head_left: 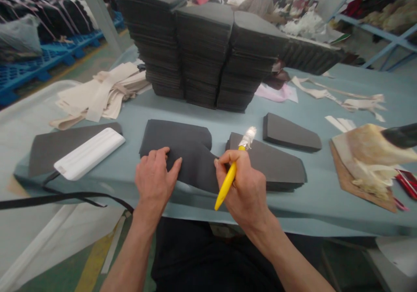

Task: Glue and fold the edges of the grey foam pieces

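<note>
In the head view, a small mark on the white case (89, 153) is too blurred to read. The dark panel (185, 146) lies under the left hand (156, 174), thumb spread apart from the fingers; the right hand (244, 183) clamps a yellow-handled brush (226, 185), thumb and forefinger at the panel's right edge. Tall dark stacks (205, 53) stand behind on the blue-green work surface (325, 196), with a blue pallet (71, 48) beyond at left.

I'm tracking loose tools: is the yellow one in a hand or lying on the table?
In a hand: the right hand grips the yellow tool, its pale wrapped end pointing away from the person.
</note>
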Available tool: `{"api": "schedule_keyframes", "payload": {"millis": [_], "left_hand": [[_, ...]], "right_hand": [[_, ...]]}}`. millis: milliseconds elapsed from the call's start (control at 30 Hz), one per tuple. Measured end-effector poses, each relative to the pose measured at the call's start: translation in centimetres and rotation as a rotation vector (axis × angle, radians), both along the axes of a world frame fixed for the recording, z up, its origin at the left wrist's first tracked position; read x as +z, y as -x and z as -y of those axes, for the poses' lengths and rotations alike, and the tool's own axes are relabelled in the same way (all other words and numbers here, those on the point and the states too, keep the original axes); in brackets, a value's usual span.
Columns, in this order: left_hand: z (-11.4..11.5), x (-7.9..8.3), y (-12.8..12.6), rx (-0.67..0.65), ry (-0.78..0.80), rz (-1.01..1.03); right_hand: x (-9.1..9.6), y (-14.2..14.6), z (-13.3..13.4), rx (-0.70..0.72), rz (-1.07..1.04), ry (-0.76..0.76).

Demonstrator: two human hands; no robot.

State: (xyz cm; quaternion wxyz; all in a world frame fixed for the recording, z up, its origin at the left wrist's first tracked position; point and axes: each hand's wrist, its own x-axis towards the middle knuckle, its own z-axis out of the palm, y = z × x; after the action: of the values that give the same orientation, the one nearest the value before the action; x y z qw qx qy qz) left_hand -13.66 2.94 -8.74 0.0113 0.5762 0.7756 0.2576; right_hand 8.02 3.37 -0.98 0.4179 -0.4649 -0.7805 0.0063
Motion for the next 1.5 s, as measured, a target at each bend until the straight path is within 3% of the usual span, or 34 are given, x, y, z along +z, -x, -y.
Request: {"api": "schedule_keyframes", "payload": {"millis": [200, 367, 467, 633, 767, 900, 1167, 1233, 1333, 1500], "left_hand": [[-0.2, 0.2, -0.3, 0.033, 0.068, 0.041], [1.0, 0.9, -0.4, -0.053, 0.045, 0.117], [1.3, 2.3, -0.9, -0.209, 0.002, 0.181], [-0.7, 5.3, -2.1, -0.651, -0.022, 0.209], [-2.6, 5.3, -2.1, -0.646, 0.042, 0.124], [-2.8, 4.9, -1.4, -0.634, 0.074, 0.107], [-3.1, 8.8, -3.2, -0.990, 0.090, 0.210], [-3.4, 9.0, -3.5, -0.974, 0.132, 0.187], [-3.3, 8.5, -2.8, -0.851, 0.217, 0.225], [-1.1, 6.5, -0.6, -0.646, 0.323, 0.598]], "right_hand": [[-0.3, -0.5, 0.2, 0.000, -0.006, -0.027], [-0.1, -1.2, 0.2, 0.046, -0.041, 0.006], [0.2, -1.9, -0.2, 0.139, -0.019, -0.028], [1.2, -3.5, -0.9, 0.345, 0.115, -0.127], [2.2, -4.8, -0.9, 0.354, 0.156, -0.183], [2.8, -5.7, -0.8, 0.338, 0.172, -0.223], [4.0, -6.0, -1.1, 0.432, 0.310, -0.269], [4.1, -6.3, -1.0, 0.398, 0.276, -0.268], [3.8, -7.2, -0.7, 0.323, 0.193, -0.283], [3.0, -8.7, 0.8, 0.199, 0.064, -0.246]]}}
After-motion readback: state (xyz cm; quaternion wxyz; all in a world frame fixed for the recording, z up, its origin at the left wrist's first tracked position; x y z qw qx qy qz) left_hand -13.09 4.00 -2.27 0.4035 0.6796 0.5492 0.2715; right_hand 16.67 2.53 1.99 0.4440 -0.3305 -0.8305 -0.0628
